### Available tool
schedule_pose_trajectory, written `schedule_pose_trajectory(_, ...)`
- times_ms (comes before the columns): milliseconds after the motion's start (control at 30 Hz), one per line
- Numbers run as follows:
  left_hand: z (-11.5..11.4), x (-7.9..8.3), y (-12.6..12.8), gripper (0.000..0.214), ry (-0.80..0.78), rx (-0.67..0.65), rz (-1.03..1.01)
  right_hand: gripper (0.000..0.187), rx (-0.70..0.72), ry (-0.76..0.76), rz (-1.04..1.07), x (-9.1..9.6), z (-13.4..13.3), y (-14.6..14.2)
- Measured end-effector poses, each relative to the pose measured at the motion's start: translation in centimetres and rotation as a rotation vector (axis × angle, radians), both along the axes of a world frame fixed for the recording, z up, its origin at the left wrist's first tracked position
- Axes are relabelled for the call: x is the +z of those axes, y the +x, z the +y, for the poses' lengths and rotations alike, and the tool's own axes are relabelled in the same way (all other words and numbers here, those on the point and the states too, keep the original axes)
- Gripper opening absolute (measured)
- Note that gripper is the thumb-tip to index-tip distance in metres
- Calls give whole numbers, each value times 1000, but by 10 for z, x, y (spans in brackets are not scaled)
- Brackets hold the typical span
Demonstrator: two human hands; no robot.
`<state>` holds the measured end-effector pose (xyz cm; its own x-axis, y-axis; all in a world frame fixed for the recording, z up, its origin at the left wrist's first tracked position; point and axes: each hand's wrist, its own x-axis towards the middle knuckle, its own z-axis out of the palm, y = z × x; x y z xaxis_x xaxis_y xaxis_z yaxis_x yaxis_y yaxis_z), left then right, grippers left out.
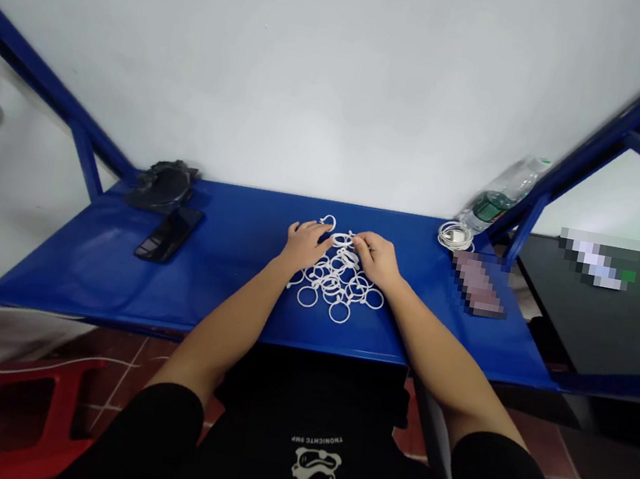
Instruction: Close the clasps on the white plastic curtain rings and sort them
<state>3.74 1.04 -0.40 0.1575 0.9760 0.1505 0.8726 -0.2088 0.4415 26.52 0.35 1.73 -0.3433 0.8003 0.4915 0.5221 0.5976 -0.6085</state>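
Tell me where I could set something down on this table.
Bare tabletop lies between the black phone and left hand, and between the right hand and the pixelated item. White rings crowd the middle, by the hands; a dark object occupies the back-left corner, a bottle and coiled cable the back-right.

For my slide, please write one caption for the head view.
Left hand and right hand at a pile of white rings on a blue table.

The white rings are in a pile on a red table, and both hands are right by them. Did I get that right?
Almost! The table is blue, not red, as the head view shows. The white rings are in a pile on it, with the left hand and right hand right by them.
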Motion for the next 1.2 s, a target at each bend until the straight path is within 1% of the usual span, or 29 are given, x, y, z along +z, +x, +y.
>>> schedule_pose_trajectory(100,-5,5,-1,35,54,65,4,50,-18,-10,5,2,-1,-2)
schedule_pose_trajectory(233,-8,10,-1,18,54,102,27,50,-31,-7,20,2,-1,-2)
schedule_pose_trajectory(467,-11,15,1,15,89,103,-81,49,-31,1,8,1,0,-1)
schedule_pose_trajectory(633,-9,11,-1,17,110,100,-101,46,-80,32,-5,2,1,-1)
schedule_pose_trajectory(767,-8,6,-2,20,92,94,-72,44,-158,65,53,3,0,-1)
schedule_pose_trajectory(867,-8,2,-2,24,104,106,-33,44,-178,73,105,4,-2,-1)
schedule_pose_trajectory(967,-7,1,-3,35,107,129,-7,44,-162,69,129,5,-4,0)
schedule_pose_trajectory(1067,-4,2,-4,44,86,141,-25,46,-129,66,124,4,-4,0)
schedule_pose_trajectory(1200,0,6,-10,37,92,149,-52,50,-45,42,58,3,-2,-1)
